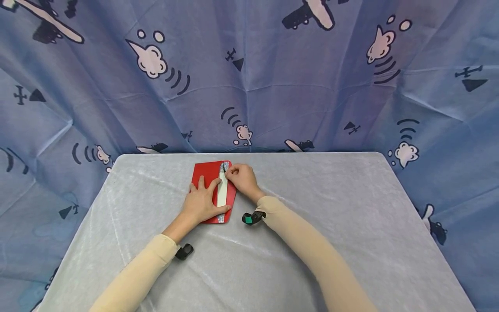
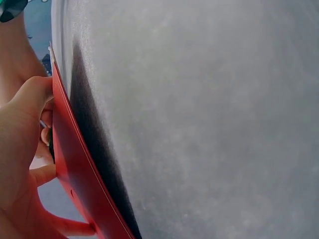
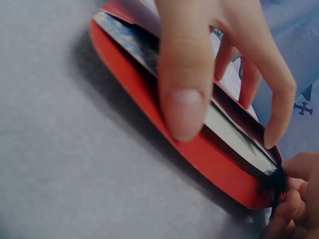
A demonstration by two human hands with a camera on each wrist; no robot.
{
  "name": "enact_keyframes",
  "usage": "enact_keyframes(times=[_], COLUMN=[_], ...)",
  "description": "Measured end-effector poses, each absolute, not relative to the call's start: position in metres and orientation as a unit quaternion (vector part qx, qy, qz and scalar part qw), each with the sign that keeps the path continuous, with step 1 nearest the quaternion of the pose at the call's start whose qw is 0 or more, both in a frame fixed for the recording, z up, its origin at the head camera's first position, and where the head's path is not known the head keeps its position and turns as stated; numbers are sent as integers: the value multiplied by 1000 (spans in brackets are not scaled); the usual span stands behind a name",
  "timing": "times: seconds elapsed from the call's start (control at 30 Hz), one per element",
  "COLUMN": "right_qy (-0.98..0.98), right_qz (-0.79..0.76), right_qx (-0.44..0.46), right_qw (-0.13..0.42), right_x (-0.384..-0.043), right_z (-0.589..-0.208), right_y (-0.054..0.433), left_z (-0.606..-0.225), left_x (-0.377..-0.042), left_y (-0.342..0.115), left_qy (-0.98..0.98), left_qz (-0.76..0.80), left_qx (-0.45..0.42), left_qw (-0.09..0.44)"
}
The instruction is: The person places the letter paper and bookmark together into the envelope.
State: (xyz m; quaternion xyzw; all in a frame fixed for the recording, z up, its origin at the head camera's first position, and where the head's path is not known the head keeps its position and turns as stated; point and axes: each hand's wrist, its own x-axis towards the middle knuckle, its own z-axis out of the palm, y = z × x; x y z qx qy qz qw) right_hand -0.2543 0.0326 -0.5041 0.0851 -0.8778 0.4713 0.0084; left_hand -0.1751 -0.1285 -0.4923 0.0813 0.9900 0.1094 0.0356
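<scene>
A red paper sleeve (image 1: pixel 206 171) lies on the table, its right side gaping along its length. A cream-white strip (image 1: pixel 222 190) with blue-patterned ends shows in that gap. My left hand (image 1: pixel 200 204) is spread across the sleeve, fingertips on the left part and thumb across the strip near the right edge. At the sleeve's far end, my right hand (image 1: pixel 242 177) pinches a black string (image 3: pixel 275 183) between thumb and fingers. The string lies by the strip's far end; whether it is attached cannot be told.
A pale grey cloth covers the table (image 1: pixel 331 208). Behind its far edge hangs a blue curtain (image 1: pixel 273 86) printed with planes and clouds. Small black devices, one (image 1: pixel 253 218) on the right and one (image 1: pixel 184 251) on the left, are worn at the wrists.
</scene>
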Motion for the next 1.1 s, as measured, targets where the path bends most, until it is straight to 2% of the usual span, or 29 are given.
enact_keyframes(times=[0.23, 0.87, 1.1], right_qy=[-875, -877, -885], right_qz=[472, 473, 455], right_qx=[108, 84, 97], right_qw=[-14, 14, -23], right_x=[-249, -257, -260], right_z=[-508, -515, -512], right_y=[35, 49, 51], left_z=[-493, -493, -493], left_x=[-175, -175, -175], left_y=[-129, -128, -129], left_qy=[990, 990, 990], left_qz=[113, 106, 105], left_qx=[81, 81, 81], left_qw=[34, 40, 38])
